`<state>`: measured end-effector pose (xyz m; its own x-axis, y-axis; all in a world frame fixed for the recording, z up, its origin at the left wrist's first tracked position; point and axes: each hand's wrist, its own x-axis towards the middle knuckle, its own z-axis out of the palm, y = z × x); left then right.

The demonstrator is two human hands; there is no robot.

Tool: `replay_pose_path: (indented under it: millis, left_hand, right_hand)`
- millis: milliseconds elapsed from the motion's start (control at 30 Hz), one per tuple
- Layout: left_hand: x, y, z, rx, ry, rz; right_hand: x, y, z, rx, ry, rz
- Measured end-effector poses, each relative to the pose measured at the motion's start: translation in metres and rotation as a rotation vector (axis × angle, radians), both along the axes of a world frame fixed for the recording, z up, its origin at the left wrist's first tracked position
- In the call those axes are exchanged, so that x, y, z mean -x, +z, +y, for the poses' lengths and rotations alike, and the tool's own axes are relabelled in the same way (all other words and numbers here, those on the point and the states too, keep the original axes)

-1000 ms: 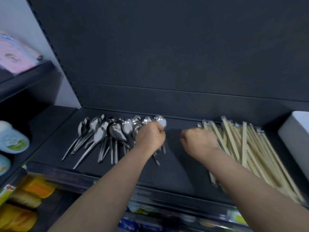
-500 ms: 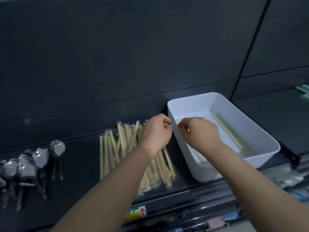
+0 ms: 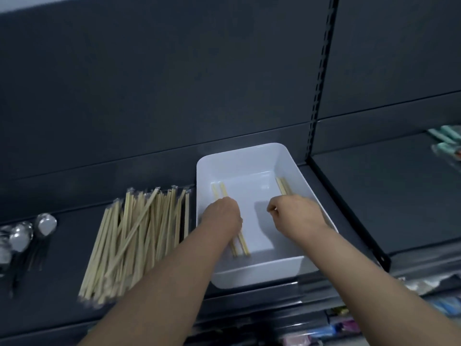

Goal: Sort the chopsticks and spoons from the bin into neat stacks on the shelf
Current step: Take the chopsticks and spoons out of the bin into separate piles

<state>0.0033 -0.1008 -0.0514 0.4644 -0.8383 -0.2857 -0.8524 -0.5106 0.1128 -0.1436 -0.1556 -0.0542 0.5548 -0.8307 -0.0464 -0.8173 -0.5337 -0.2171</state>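
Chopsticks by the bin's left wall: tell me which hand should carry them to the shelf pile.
Left, probably. The left hand is over those chopsticks and nearer the pile; the right hand is across the bin, by the other pair.

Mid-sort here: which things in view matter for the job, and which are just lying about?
Job: white bin; loose chopsticks inside it; chopstick stack on the shelf; spoons far left; left hand and right hand, both in the bin.
Lying about: teal packets on the neighbouring shelf; packaged goods below.
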Motion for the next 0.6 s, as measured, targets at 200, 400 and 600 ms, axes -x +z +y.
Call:
replay_pose_path:
  millis: [200, 400, 600]
  left_hand:
    - [0.001, -0.008, -0.011, -0.025, 0.175, 0.175]
    - [-0.001, 0.0, -0.009, 0.21, 0.268, 0.313]
    - [-0.002, -0.001, -0.004, 0.37, 0.263, 0.336]
  right_hand:
    - [0.002, 0.001, -0.004, -0.059, 0.052, 0.03]
    - [-0.009, 0.01, -0.019, -0.2, -0.007, 0.266]
    - [-0.019, 0.005, -0.021, -0.255, -0.001, 0.305]
